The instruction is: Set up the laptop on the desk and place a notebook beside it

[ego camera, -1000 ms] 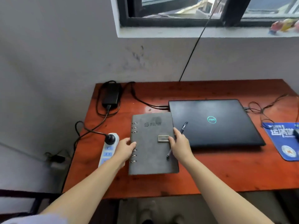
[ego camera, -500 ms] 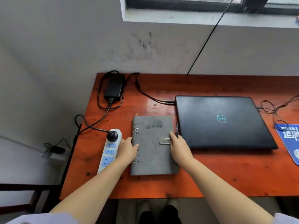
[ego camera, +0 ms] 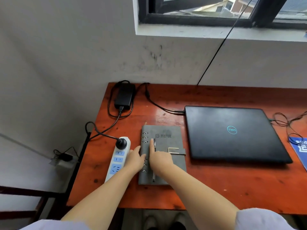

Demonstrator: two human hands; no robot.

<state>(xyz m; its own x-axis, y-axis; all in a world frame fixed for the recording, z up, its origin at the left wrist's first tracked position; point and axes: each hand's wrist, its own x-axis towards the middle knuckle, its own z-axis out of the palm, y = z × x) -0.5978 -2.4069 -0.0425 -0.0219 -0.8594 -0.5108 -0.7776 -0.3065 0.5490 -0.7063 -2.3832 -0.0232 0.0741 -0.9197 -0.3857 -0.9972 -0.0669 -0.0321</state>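
On red-orange desk (ego camera: 207, 188) under window (ego camera: 207, 12): closed laptop (ego camera: 232, 133), notebook (ego camera: 167, 156) beside; left hand (ego camera: 135, 159), right hand (ego camera: 159, 159) unclenched, flat on cover.

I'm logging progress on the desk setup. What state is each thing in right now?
laptop: lid closed, flat on desk, cable plugged in its left side.
notebook: closed, left of laptop, apart from it.
pen: lying on notebook cover.
power strip: one plug inserted.
left hand: at notebook's ring edge.
right hand: flat on pen.
window: open.
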